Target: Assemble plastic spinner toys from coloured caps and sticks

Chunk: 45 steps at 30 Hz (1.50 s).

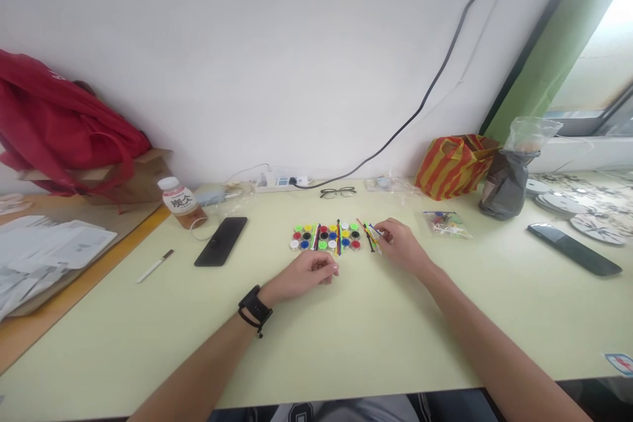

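My right hand point(395, 237) is closed in a pinch at the right end of a row of small parts. Its fingertips are on thin coloured sticks point(368, 235), in red, yellow, black and blue, and partly cover them. To the left lie small round discs point(324, 235) in green, yellow, red, black, blue and white, set in rows. Bundles of similar thin sticks point(338, 237) lie upright between the groups of discs. My left hand point(309, 270) rests on the table just in front of the discs, its fingers curled, with nothing visible in them. A black watch point(256, 306) is on that wrist.
A small clear bag of coloured parts point(446, 224) lies right of my right hand. Glasses point(338, 192) and a power strip point(281, 185) lie behind. Phones point(221, 242) are on both sides, with a bottle point(180, 203) at left and a striped bag point(452, 168) at right.
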Available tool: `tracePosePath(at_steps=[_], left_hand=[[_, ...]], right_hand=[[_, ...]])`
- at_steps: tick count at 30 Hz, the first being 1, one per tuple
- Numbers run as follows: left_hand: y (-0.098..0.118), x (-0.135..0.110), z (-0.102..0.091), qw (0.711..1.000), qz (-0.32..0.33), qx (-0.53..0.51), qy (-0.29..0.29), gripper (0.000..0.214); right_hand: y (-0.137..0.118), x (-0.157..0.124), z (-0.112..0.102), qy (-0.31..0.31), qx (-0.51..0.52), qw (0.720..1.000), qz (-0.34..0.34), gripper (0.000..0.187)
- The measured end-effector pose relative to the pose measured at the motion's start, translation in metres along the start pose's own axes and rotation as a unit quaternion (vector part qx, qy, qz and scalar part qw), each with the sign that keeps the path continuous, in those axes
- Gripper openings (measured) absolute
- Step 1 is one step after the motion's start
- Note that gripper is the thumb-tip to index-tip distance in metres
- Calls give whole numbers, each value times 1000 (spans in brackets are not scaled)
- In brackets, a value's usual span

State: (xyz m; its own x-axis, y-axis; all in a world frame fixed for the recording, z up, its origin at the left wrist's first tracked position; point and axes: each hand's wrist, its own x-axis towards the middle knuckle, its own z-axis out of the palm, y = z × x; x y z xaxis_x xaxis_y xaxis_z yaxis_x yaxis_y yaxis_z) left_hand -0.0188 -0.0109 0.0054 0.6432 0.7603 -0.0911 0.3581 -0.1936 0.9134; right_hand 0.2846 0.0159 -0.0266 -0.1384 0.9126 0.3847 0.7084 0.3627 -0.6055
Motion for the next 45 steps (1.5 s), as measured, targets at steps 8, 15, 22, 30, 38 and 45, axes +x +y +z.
tracePosePath(at_steps=[8, 15, 22, 30, 38, 45], left_hand=[[-1, 1, 0, 1000, 1, 3, 3, 38], [1, 2, 14, 995, 31, 78, 53, 31], [1, 2, 14, 993, 41, 95, 54, 30], [1, 2, 15, 993, 43, 96, 53, 30], [2, 2, 15, 992, 44, 102, 56, 31], [3, 1, 14, 993, 48, 92, 60, 33]], right_hand=[[-4, 0, -6, 26, -1, 999, -20, 33], [-56, -15, 8, -67, -48, 992, -95, 25], [-44, -10, 24, -71, -159, 980, -99, 26], [-46, -12, 18, -58, -160, 980, -98, 33], [-49, -12, 27, -73, -132, 982, -117, 29], [-50, -11, 20, -77, -87, 990, -83, 17]])
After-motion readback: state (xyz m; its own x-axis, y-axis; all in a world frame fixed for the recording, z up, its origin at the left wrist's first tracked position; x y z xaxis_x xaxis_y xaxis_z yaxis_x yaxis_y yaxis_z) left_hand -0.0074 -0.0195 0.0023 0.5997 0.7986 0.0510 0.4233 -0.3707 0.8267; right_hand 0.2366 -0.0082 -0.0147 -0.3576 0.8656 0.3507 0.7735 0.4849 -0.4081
